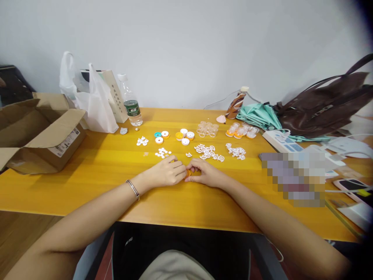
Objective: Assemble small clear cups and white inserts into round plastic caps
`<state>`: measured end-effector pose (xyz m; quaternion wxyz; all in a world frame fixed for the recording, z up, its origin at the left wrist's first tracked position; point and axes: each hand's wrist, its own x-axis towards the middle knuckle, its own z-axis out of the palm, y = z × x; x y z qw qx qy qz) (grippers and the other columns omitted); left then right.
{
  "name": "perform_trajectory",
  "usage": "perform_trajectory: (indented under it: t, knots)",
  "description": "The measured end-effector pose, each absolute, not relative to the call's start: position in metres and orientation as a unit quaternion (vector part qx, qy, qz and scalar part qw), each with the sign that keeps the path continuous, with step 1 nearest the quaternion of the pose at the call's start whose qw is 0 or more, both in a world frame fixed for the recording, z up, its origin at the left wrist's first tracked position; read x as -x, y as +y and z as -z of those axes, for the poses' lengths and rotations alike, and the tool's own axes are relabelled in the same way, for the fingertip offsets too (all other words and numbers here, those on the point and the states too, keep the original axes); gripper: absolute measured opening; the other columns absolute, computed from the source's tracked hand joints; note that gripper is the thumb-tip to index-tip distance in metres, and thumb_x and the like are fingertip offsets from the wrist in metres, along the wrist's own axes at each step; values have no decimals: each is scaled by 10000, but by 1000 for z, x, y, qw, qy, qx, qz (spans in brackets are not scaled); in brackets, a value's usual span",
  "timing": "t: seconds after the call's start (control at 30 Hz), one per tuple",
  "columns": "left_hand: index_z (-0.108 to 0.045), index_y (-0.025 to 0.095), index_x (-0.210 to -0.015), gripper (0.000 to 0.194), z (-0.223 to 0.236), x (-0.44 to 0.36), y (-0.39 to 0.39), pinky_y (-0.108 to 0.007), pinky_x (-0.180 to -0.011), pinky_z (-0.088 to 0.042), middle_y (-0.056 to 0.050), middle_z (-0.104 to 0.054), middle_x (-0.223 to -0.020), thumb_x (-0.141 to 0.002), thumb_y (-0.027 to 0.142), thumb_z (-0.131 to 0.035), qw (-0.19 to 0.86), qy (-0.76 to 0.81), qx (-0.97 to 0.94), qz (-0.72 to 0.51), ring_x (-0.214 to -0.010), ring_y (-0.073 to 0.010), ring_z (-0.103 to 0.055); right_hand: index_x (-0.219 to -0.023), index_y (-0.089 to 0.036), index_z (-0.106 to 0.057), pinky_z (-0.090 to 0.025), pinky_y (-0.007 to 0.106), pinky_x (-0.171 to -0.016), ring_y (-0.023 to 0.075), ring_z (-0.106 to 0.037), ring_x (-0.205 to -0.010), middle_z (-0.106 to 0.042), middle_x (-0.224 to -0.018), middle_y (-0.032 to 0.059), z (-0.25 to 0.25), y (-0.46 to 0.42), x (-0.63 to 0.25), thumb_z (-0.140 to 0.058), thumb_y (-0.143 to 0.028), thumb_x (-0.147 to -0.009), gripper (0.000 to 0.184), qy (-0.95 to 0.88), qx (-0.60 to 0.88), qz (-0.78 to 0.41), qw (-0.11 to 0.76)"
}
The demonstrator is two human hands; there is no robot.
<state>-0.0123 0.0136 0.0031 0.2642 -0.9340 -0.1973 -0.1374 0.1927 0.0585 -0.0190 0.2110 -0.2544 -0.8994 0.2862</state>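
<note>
Just in front of me, my left hand and my right hand meet around a small orange round part. My right thumb and fingers pinch its right side. The curled fingers of my left hand close on its left side and hide much of it. Beyond my hands lie small white discs and flat white openwork pieces. Farther back are round white and orange caps, a teal and orange group of caps, and clear plastic cups.
Finished-looking clear-topped pieces sit at the back right. A cardboard box, a white plastic bag and a water bottle stand left. Rightward are a brown drink bottle, a teal cloth, a brown bag and a power strip.
</note>
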Motion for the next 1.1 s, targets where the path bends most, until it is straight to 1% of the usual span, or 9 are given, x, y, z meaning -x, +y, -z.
perform_trajectory:
  t: [0.27,0.53,0.67,0.8,0.93,1.03,1.1]
  knots:
    - [-577,129,-767,195,-6,11,11,-305,-695,-372,-50,-612,-765,-895,124,-430,285,-172,932,140,-683,-127,-519,-803,-160,-567,-399,246,-641,120,-485,-679,-510,-724,-3,18,58,-191,-710,-330,-694,248,-894,256,-294,221]
    - [-573,138,-832,186,0,13,17,-309,-714,-374,-48,-613,-805,-915,180,-413,271,-182,935,138,-715,-131,-516,-790,-160,-560,-398,243,-630,116,-480,-670,-500,-713,-8,19,58,-192,-698,-354,-702,254,-893,255,-298,223]
    - [-564,144,-858,178,1,13,17,-312,-720,-356,-31,-610,-791,-919,171,-399,256,-197,935,147,-709,-127,-510,-797,-165,-562,-399,244,-635,121,-482,-684,-503,-716,-6,21,59,-192,-693,-393,-701,280,-894,254,-295,221]
    - [-565,156,-838,209,3,13,18,-304,-708,-329,-28,-610,-777,-927,193,-380,224,-226,935,155,-705,-124,-508,-802,-166,-571,-398,246,-646,125,-480,-698,-506,-719,-3,21,60,-192,-694,-410,-697,293,-896,258,-293,213]
    - [-577,160,-820,243,9,11,20,-284,-698,-318,-26,-606,-759,-923,267,-385,150,-267,933,186,-707,-121,-517,-808,-173,-575,-397,249,-648,128,-478,-701,-506,-715,-3,19,59,-193,-682,-424,-707,291,-896,258,-295,208]
    - [-583,164,-842,233,10,9,21,-270,-703,-322,-24,-607,-778,-912,294,-402,99,-287,932,199,-719,-119,-526,-793,-173,-571,-395,248,-651,129,-476,-707,-502,-721,-2,18,58,-192,-682,-420,-708,284,-899,253,-292,207]
    - [-584,171,-837,223,6,12,23,-268,-701,-323,-18,-606,-768,-906,290,-409,88,-308,927,195,-705,-120,-526,-804,-172,-574,-393,251,-663,131,-478,-719,-507,-737,1,17,58,-193,-683,-413,-709,282,-901,254,-288,205]
